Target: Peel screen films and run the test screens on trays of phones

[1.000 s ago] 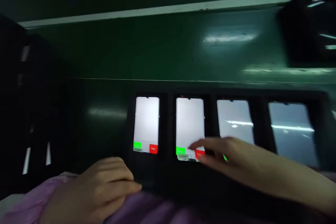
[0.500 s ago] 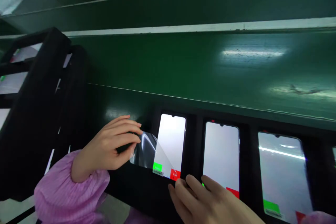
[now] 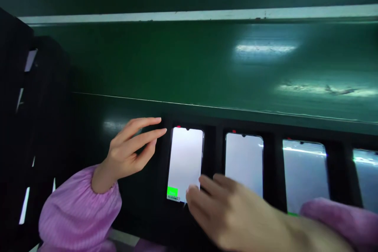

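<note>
The green tabletop [image 3: 177, 63] fills most of the view, and a dark rack [image 3: 50, 126] with pale slits stands at 9 o'clock. From 6 round to 4 o'clock lies a black tray [image 3: 214, 145] with a row of lit phones: the leftmost phone [image 3: 186, 157] at 6, then the second phone [image 3: 243, 159], the third phone [image 3: 305, 177] and the fourth phone [image 3: 367, 181], cut off by the edge of view. Each should handle as a fairly light, stiff slab, its glossy face slippery and its glass fragile; the long side edges look the best place to take hold, off the screen. The right hand [image 3: 236, 212], over the leftmost phone's 5 o'clock corner, has its fingers bent and bunched; whether the fingertips touch the glass or pinch anything I cannot tell. The left hand [image 3: 126, 151], out of a pink sleeve [image 3: 79, 208], is just beside the same phone at its 10 o'clock, thumb and fingers spread, with nothing visible between them. Smallest are a green patch [image 3: 172, 191] at that screen's 7 o'clock corner, a barcode label [image 3: 173, 198] below it and a red tab [image 3: 178, 126] at the top edge.
</note>
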The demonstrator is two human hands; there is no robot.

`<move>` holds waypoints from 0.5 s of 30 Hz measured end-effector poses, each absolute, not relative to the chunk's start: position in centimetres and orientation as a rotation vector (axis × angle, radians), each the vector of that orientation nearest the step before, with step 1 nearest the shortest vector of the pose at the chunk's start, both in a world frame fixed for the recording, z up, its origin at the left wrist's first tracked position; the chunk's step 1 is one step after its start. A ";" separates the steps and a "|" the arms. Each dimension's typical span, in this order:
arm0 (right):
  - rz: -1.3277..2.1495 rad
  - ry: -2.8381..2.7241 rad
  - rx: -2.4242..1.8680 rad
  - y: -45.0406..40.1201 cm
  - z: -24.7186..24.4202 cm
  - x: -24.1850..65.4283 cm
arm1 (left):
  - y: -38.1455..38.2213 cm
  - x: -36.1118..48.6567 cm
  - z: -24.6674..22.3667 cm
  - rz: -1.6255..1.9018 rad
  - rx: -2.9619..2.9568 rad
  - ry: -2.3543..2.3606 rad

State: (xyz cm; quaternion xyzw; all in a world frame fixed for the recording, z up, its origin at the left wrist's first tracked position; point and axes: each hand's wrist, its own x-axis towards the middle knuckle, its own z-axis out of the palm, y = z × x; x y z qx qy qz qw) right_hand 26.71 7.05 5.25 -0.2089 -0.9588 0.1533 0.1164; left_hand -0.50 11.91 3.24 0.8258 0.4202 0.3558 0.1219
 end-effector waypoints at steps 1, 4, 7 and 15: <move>0.603 -2.745 -0.698 8.4 5.1 26.8 | 11.9 -0.3 3.1 1.083 2.387 1.265; 1.139 -2.318 -1.060 13.1 5.0 27.1 | 11.7 -0.4 2.6 1.175 2.275 1.383; 1.427 -1.854 -1.262 16.8 5.3 27.7 | 11.5 -1.0 2.4 1.193 2.191 1.471; 1.534 -1.456 -1.386 17.5 5.4 28.8 | 10.8 -2.5 2.7 1.107 2.224 1.486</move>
